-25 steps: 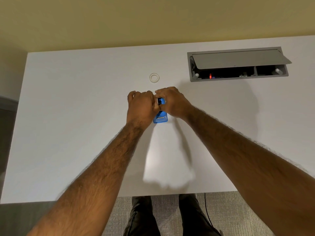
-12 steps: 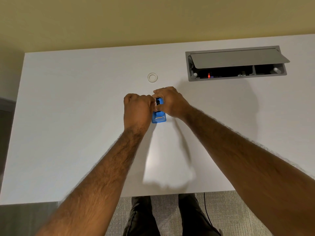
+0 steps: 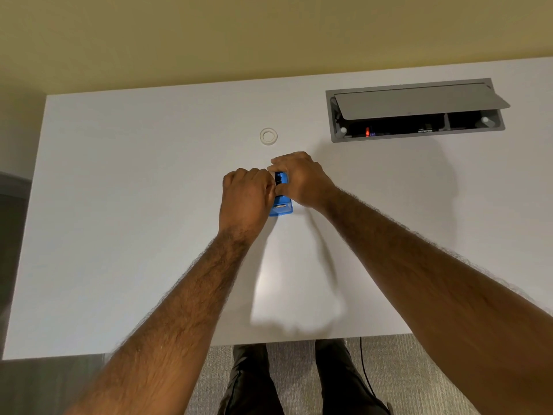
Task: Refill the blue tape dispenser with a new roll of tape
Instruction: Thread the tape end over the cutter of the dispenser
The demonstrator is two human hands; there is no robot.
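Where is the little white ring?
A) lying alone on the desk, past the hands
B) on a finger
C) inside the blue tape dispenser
A: the white ring lies flat on the desk, apart from both hands and the blue tape dispenser.

No readable text, no labels or brands — none anywhere (desk included)

Office, by look of it. Plain white desk (image 3: 119, 235) with grey cable box (image 3: 416, 110) sunk into top, lid propped open, sockets and small red light inside. Grey carpet tile floor (image 3: 296, 375) under desk edge, black cable (image 3: 365, 372) trailing down. Bare yellowish wall (image 3: 269, 34) behind desk.
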